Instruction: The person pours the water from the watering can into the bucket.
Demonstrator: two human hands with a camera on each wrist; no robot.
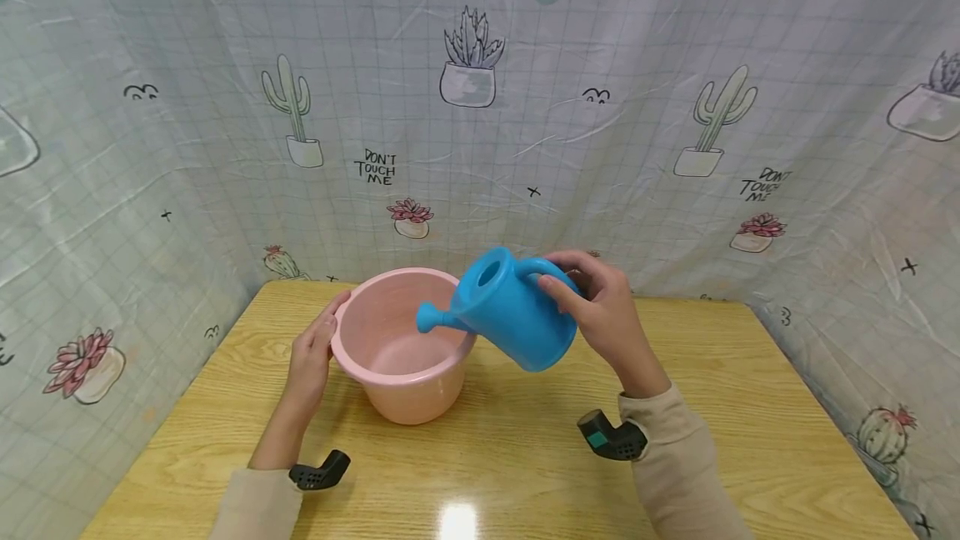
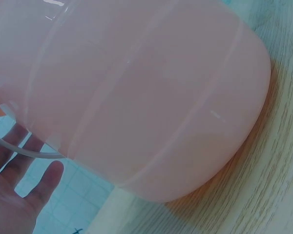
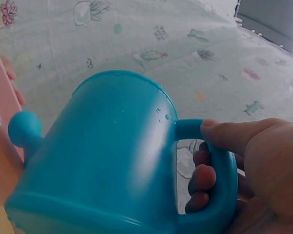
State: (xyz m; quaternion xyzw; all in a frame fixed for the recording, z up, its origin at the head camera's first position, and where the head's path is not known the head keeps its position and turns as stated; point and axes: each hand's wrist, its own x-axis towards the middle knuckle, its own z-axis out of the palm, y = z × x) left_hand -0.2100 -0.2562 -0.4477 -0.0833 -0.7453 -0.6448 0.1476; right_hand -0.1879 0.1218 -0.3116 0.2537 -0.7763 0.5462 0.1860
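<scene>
My right hand (image 1: 609,307) grips the handle of a blue watering can (image 1: 517,319), thumb on top of the handle and fingers curled through its loop. Tilted to the left, the can is held above the table with its round-tipped spout (image 1: 435,318) over the right side of a pink basin (image 1: 416,400). Water drops dot the can's wall in the right wrist view. The basin stands on the table, and my left hand (image 1: 311,350) rests against its left side at the rim. In the left wrist view a thin grey curved band (image 2: 31,152) crosses the left fingers, which are extended.
The wooden table (image 1: 517,457) extends around the basin. A pale sheet (image 1: 547,148) printed with cacti hangs behind and along both sides. Black devices sit on the left wrist (image 1: 321,471) and right wrist (image 1: 611,437).
</scene>
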